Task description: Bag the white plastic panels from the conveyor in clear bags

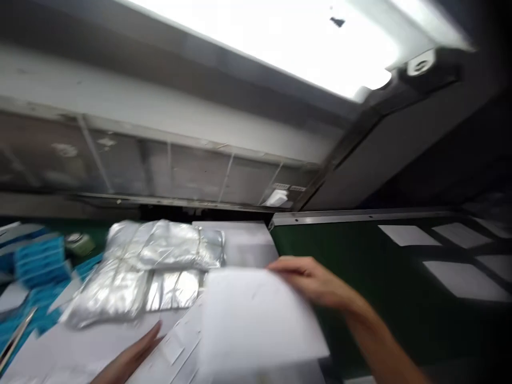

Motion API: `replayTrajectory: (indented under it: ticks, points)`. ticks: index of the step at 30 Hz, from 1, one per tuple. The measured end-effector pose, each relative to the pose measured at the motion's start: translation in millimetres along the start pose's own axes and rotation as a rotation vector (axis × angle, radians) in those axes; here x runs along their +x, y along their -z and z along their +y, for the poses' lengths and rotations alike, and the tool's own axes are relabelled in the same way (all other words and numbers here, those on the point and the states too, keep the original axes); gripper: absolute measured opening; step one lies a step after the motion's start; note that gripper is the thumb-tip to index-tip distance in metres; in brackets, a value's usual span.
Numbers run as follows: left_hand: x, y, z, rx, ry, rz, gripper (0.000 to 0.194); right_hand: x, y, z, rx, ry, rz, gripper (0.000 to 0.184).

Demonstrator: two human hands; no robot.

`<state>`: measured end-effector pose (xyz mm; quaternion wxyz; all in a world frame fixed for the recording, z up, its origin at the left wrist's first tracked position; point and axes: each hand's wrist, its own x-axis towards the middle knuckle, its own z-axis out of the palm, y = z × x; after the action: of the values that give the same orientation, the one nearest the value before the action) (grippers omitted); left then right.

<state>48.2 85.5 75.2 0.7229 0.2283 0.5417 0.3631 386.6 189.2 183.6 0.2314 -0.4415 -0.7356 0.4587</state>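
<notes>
My right hand (306,278) pinches a white sheet (260,320) by its top right corner. The sheet hangs a little blurred over other pale sheets with printed lines (176,346). At the bottom left, my left hand (130,358) rests its outstretched fingers beside the edge of those printed sheets, grasping nothing that I can see. Behind the hands lie several bundles of clear plastic bags (160,245), some tied with bands.
A green conveyor belt (340,250) carries several white sheets (466,280) on the right. Blue trays (42,261) and a small jar (80,244) stand at the left. A bright lamp housing (224,58) hangs overhead, above a paneled ledge (200,173).
</notes>
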Motion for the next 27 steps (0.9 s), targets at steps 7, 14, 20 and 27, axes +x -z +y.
replayTrajectory:
  ticks: [7, 14, 20, 27]
  points:
    - [-44.2, 39.8, -20.1, -0.066, 0.155, -0.571, 0.058, -1.4, -188.1, -60.7, -0.411, 0.372, -0.297, 0.032]
    - [-72.2, 74.6, -76.1, -0.385, 0.046, -0.26, 0.079, -65.1, -265.7, -7.4, 0.261, -0.179, 0.661, 0.028]
    - [-72.4, 59.9, -115.3, -0.439, -0.004, -0.046, 0.068, -85.8, -359.9, 38.7, 0.877, -0.55, 0.351, 0.05]
    - [-63.8, 62.8, -144.4, -0.313, -0.056, 0.024, 0.069, -84.2, -372.0, 42.3, 0.962, -0.58, 0.474, 0.054]
